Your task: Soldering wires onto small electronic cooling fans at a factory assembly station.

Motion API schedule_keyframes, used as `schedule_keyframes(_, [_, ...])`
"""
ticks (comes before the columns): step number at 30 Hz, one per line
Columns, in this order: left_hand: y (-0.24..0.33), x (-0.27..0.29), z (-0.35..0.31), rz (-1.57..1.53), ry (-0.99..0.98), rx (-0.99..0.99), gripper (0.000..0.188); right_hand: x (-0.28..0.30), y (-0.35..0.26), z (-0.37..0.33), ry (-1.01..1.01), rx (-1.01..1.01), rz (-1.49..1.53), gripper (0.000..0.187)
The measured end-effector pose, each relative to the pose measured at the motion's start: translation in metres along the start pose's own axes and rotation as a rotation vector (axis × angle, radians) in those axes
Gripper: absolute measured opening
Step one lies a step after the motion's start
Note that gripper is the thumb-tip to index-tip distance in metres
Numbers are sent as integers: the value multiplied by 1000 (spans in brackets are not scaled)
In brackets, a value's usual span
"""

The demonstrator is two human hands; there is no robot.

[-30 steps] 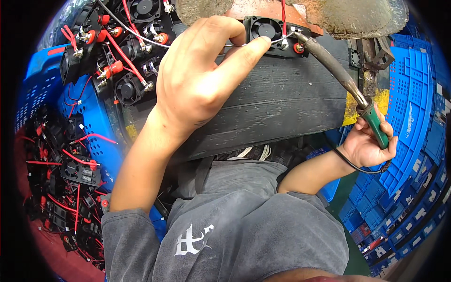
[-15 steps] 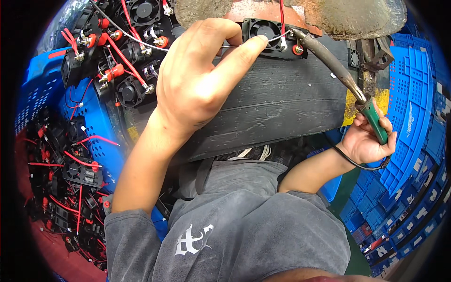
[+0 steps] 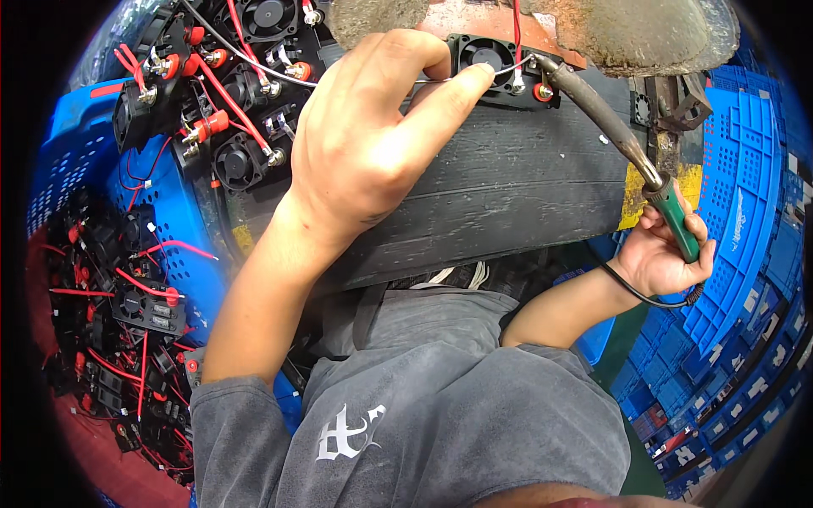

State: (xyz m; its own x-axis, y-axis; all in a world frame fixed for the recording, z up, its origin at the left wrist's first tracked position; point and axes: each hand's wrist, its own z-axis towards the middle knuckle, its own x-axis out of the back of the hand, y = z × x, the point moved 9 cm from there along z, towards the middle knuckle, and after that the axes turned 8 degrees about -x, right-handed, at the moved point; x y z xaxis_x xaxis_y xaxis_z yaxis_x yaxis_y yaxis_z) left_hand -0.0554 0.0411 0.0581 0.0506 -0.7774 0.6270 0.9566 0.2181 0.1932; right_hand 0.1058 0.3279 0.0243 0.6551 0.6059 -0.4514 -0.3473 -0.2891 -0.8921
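Little is changing: left of the fan, the left hand is pinching wire; right of it, the right hand is clasping an iron, apparently still heating.

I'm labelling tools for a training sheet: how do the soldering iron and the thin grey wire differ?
The soldering iron has a thick metal shaft and green handle; the thin grey wire is slender and curved. The right hand grips the iron, while the left hand guides the wire. The iron reaches the fan unit from the right, the wire from the left. Both ends lie close together there.
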Motion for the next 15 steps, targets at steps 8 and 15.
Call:
schedule_keyframes(8, [2, 3, 0, 10, 3, -4, 46, 0, -2, 0, -8, 10, 5, 51])
schedule_keyframes(15, [3, 4, 0, 12, 19, 0, 47, -3, -4, 0, -51, 22, 9, 53])
